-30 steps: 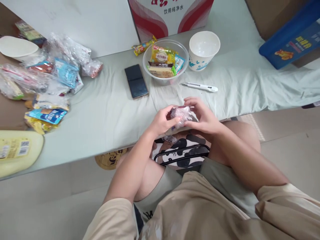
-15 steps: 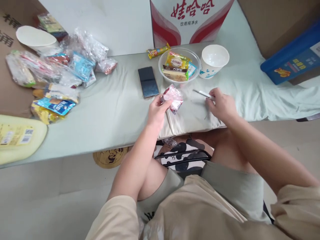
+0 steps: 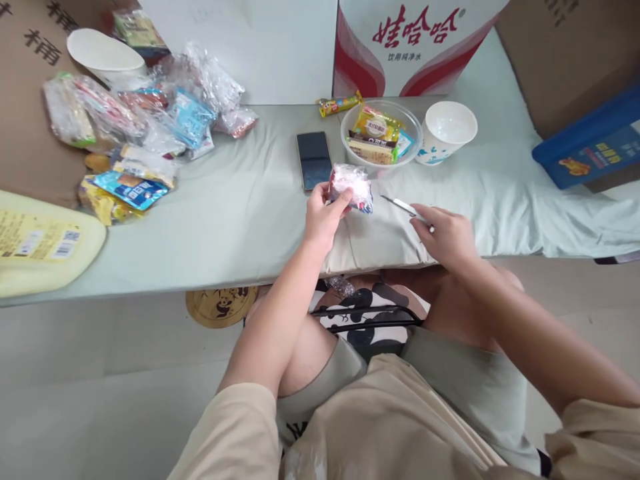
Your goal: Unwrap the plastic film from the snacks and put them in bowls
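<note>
My left hand (image 3: pixel 324 212) is closed on a small snack packet (image 3: pixel 354 185) in clear, pink and dark red wrapping, held above the table's front part. To its right, my right hand (image 3: pixel 447 237) grips a utility knife (image 3: pixel 406 207) with a white handle. The thin blade points left toward the packet, with a gap between them. Just behind the packet stands a clear plastic bowl (image 3: pixel 418 143) with several wrapped snacks in it. A white paper cup (image 3: pixel 447 133) with a blue-green pattern stands right of the bowl. A dark-screened phone (image 3: pixel 315 160) lies to the left.
A heap of wrapped snacks (image 3: pixel 193 120) lies at the left, near a tilted white paper cup (image 3: pixel 106 57). A yellow bottle (image 3: pixel 47 250) lies at the front left. A white and red carton (image 3: pixel 415 50) stands behind the bowl; a blue package (image 3: pixel 590 137) is at the right.
The view has shifted, so the table things sit further right. My left hand has turned the packet to a flatter angle. The knife now tilts more, its blade closer to the packet.
</note>
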`<action>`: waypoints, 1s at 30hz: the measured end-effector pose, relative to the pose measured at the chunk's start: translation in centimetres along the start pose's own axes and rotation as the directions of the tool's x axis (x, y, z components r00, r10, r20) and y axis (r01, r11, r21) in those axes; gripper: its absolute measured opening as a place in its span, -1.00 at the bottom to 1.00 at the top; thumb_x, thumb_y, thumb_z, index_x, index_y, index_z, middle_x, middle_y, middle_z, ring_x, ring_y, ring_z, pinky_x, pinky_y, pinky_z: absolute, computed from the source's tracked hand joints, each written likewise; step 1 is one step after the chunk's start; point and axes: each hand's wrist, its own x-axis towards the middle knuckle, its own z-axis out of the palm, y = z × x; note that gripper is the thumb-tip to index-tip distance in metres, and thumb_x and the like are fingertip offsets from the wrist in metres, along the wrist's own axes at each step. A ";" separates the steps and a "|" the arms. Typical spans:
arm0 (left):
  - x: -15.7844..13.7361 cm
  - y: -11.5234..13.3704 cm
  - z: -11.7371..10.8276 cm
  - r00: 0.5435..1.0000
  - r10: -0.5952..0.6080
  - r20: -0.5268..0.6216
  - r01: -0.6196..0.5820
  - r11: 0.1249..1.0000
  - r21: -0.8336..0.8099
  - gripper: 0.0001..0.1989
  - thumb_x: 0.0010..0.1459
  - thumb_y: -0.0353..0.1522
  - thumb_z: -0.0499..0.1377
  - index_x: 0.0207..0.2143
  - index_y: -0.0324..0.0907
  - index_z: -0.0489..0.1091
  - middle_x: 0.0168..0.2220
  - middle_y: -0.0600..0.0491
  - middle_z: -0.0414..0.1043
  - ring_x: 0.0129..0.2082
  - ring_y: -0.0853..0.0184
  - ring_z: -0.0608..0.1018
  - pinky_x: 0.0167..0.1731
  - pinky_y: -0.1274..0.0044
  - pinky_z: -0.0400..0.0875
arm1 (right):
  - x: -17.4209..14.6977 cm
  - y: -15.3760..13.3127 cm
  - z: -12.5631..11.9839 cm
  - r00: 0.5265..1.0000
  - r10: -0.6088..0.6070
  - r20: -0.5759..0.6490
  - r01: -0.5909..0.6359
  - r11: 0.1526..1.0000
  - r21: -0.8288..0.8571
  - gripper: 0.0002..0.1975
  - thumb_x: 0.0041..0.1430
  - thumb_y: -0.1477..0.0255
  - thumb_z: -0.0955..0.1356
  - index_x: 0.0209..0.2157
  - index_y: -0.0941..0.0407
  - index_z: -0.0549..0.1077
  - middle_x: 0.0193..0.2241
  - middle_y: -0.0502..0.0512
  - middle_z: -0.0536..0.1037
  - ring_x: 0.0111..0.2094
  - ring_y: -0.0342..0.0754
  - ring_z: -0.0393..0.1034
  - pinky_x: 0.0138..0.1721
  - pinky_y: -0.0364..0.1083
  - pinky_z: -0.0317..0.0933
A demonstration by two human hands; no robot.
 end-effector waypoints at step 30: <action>-1.0 2.4 -2.1 0.838 0.126 0.531 -0.531 0.413 0.740 -0.83 0.18 -0.29 0.25 -0.22 -0.16 0.53 -0.18 -0.04 0.61 -0.12 0.16 0.59 0.00 0.31 0.41 | -0.2 -0.8 -2.6 0.932 -0.196 -0.304 0.248 0.958 0.144 -0.66 0.11 0.42 0.28 -0.06 0.02 0.48 0.03 0.22 0.55 0.05 0.23 0.45 0.06 0.24 0.31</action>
